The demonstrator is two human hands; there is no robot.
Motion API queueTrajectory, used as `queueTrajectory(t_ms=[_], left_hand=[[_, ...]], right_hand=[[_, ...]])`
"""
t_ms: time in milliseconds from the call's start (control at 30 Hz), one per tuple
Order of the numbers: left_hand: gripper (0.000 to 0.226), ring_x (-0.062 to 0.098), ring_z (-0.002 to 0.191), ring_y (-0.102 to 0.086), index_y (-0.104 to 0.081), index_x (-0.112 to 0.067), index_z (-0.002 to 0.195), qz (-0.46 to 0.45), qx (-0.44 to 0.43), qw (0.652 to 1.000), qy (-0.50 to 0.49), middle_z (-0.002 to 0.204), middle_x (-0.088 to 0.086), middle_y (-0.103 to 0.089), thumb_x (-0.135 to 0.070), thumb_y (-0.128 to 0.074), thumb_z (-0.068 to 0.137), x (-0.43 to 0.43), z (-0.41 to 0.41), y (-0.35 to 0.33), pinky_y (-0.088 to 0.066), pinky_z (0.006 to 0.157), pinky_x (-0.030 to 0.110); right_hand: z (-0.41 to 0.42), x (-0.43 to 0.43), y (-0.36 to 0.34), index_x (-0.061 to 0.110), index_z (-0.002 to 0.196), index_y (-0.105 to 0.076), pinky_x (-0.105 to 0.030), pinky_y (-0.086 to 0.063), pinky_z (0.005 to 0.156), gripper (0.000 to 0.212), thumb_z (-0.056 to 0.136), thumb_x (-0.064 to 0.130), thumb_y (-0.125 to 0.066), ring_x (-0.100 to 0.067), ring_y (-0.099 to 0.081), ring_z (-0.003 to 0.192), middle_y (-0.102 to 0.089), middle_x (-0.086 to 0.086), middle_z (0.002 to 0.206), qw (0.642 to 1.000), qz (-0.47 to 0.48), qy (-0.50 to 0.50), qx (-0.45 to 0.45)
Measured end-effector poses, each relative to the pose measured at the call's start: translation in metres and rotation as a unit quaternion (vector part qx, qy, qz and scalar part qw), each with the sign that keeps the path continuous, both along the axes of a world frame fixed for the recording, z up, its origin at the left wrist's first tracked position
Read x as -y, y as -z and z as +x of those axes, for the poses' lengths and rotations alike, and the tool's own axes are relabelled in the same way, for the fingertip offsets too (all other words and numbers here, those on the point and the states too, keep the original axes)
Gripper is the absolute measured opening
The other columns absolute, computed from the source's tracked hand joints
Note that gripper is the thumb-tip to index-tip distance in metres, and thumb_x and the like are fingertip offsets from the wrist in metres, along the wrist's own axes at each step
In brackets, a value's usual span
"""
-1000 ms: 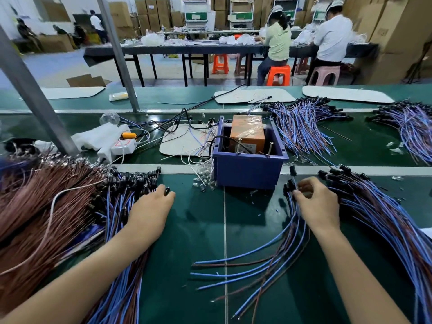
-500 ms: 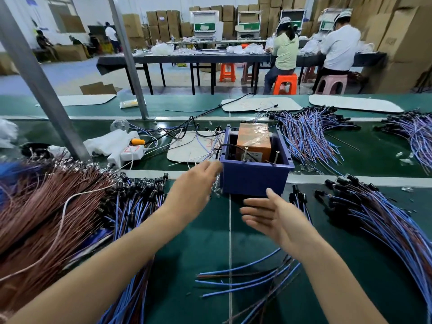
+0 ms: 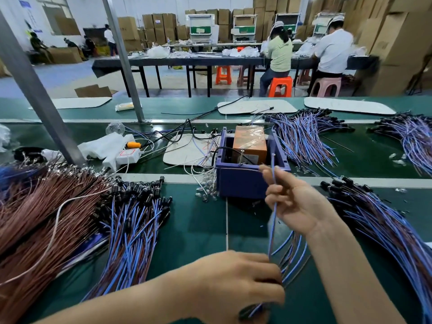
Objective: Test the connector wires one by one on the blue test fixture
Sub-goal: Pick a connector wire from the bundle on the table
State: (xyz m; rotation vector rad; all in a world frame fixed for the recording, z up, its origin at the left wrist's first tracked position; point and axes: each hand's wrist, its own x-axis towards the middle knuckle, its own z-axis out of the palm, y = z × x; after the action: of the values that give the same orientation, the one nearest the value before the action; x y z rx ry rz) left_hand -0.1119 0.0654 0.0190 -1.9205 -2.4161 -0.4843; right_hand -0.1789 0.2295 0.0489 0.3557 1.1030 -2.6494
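Big heaps of blue-and-brown connector wires w/ black plug ends (image 3: 131, 230) lie at my 9 and 3 o'clock; can't tell tested from untested, so plenty prob. left. Blue plastic box-shaped test fixture (image 3: 240, 183) sits at 12. My right hand (image 3: 294, 206) pinches one thin blue wire (image 3: 272, 220) upright, just before fixture. Left hand (image 3: 236, 284) at 6 is closed on its lower end.

even, bright overhead light with soft shadows. wide-angle bending at the edges. the blue wire (image 3: 272, 183) and left hand (image 3: 236, 286) are motion-blurred.
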Motion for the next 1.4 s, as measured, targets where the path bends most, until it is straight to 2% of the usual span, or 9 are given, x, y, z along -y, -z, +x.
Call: queueTrajectory(t_ms=[200,367,500,700,833,1000,1167,1300,1400], left_hand=[[0.011,0.023,0.073,-0.046,-0.062,-0.01,0.079,-0.018,0.006,0.996,-0.082,0.08,0.004,-0.055,-0.015,-0.052,0.083,0.013,-0.02,0.006,-0.044,0.066,0.032],[0.028,0.017,0.129,-0.041,-0.065,-0.026,0.112,-0.128,0.018,0.959,-0.254,0.119,-0.009,-0.061,-0.029,-0.046,0.091,0.014,-0.049,0.001,-0.027,0.111,0.042],[0.037,0.007,0.107,-0.06,-0.058,-0.013,0.129,0.23,0.169,0.903,-0.321,0.117,0.0,-0.068,-0.011,-0.058,0.091,-0.007,-0.07,-0.036,-0.043,0.1,0.024],[0.023,0.006,0.044,-0.045,-0.058,-0.004,0.118,0.463,0.363,0.74,-0.326,0.084,0.006,-0.07,-0.008,-0.049,0.098,-0.037,-0.089,-0.072,-0.041,0.045,0.018],[0.017,0.003,0.04,-0.043,-0.064,0.0,0.101,0.457,0.396,0.733,-0.312,0.079,0.01,-0.067,-0.003,-0.048,0.097,-0.041,-0.086,-0.063,-0.037,0.039,0.014],[0.016,0.003,0.047,-0.048,-0.064,0.008,0.103,0.415,0.411,0.754,-0.302,0.077,0.014,-0.06,0.002,-0.052,0.094,-0.045,-0.08,-0.049,-0.045,0.047,0.013],[0.016,0.005,0.052,-0.053,-0.064,0.001,0.094,0.472,0.392,0.743,-0.267,0.066,0.003,-0.06,0.003,-0.048,0.094,-0.042,-0.077,-0.052,-0.049,0.054,0.014],[0.019,0.007,0.061,-0.056,-0.064,-0.007,0.089,0.584,0.369,0.691,-0.212,0.08,0.005,-0.061,0.0,-0.047,0.095,-0.032,-0.075,-0.063,-0.05,0.06,0.016],[0.013,0.008,0.061,-0.057,-0.064,-0.009,0.088,0.659,0.364,0.637,-0.165,0.077,0.002,-0.064,-0.015,-0.052,0.087,-0.024,-0.073,-0.072,-0.049,0.06,0.017]], right_hand=[[-0.007,-0.021,-0.006,0.011,0.088,-0.061,-0.012,-0.026,0.033,0.019,0.099,0.017,-0.047,-0.002,-0.035,0.033,-0.068,0.005,0.059,0.967,0.015,0.244,-0.077],[-0.001,-0.022,-0.009,0.01,0.093,-0.066,-0.013,-0.032,0.04,0.017,0.097,0.016,-0.051,-0.003,-0.04,0.041,-0.065,0.004,0.061,0.947,0.023,0.286,-0.143],[-0.001,0.0,0.001,0.005,0.086,-0.07,-0.014,-0.036,0.043,0.017,0.092,0.001,-0.054,-0.006,-0.047,0.047,-0.068,-0.001,0.065,0.946,0.132,0.218,-0.201],[0.002,0.019,0.023,0.017,0.07,-0.078,-0.014,-0.034,0.041,0.031,0.09,0.005,-0.059,-0.008,-0.045,0.045,-0.066,-0.006,0.062,0.937,0.26,0.051,-0.228],[0.006,0.011,0.02,0.018,0.077,-0.077,-0.012,-0.047,0.06,0.027,0.087,-0.001,-0.061,-0.005,-0.062,0.064,-0.072,0.004,0.069,0.921,0.326,0.049,-0.206],[0.01,0.003,0.003,0.016,0.094,-0.07,-0.011,-0.049,0.06,0.033,0.086,-0.011,-0.052,-0.002,-0.064,0.064,-0.071,0.006,0.071,0.921,0.279,0.129,-0.241],[0.014,-0.004,0.003,0.018,0.095,-0.072,-0.013,-0.039,0.045,0.012,0.087,0.023,-0.064,-0.006,-0.059,0.054,-0.069,0.003,0.064,0.901,0.365,0.064,-0.225],[0.017,-0.022,0.013,0.01,0.085,-0.077,-0.012,-0.033,0.044,0.015,0.086,0.021,-0.066,-0.004,-0.045,0.043,-0.062,-0.001,0.053,0.853,0.466,-0.075,-0.223],[0.014,-0.028,0.013,0.004,0.089,-0.076,-0.015,-0.051,0.056,0.013,0.087,0.011,-0.065,-0.007,-0.06,0.056,-0.07,-0.002,0.06,0.87,0.449,0.003,-0.204]])
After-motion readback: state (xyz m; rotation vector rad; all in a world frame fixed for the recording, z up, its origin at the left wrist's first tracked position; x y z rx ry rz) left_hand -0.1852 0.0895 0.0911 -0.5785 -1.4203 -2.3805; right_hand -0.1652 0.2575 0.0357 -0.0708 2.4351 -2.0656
